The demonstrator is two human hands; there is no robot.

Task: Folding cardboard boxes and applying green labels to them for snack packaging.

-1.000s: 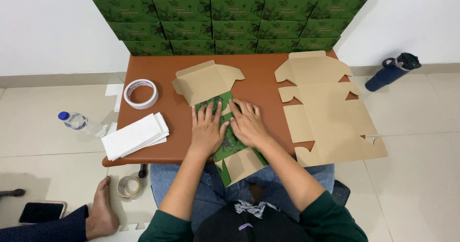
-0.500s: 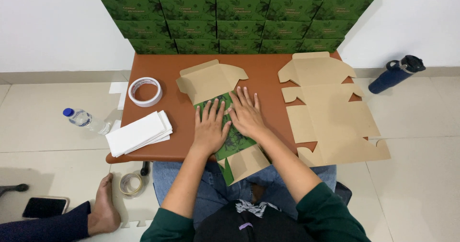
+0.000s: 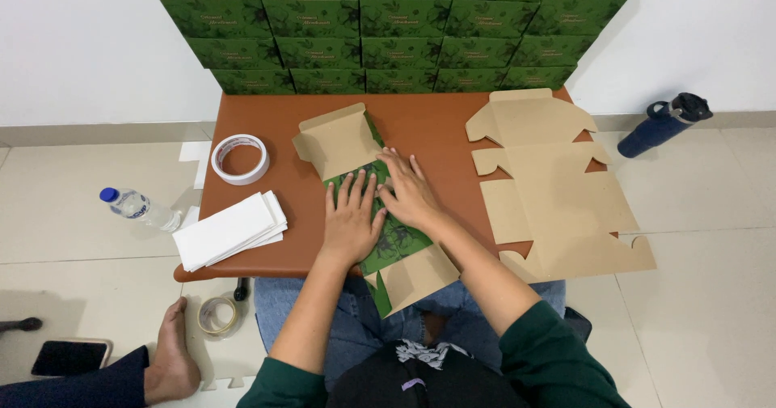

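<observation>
Both hands have stayed flat: left hand (image 3: 352,218) and right hand (image 3: 411,191) press, fingers spread, on the green carton (image 3: 396,242) (unfolded) at worktop (image 3: 275,125) centre; tape roll (image 3: 240,159) at nine o'clock.

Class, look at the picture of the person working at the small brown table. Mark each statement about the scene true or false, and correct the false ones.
1. Both hands press flat on the green box blank. True: left hand, right hand.
2. The tape roll lies right of the hands. False: left.
3. The plain cardboard blanks are stacked on the floor. False: on the table.
4. White sheets lie at the table's left edge. True.
</observation>
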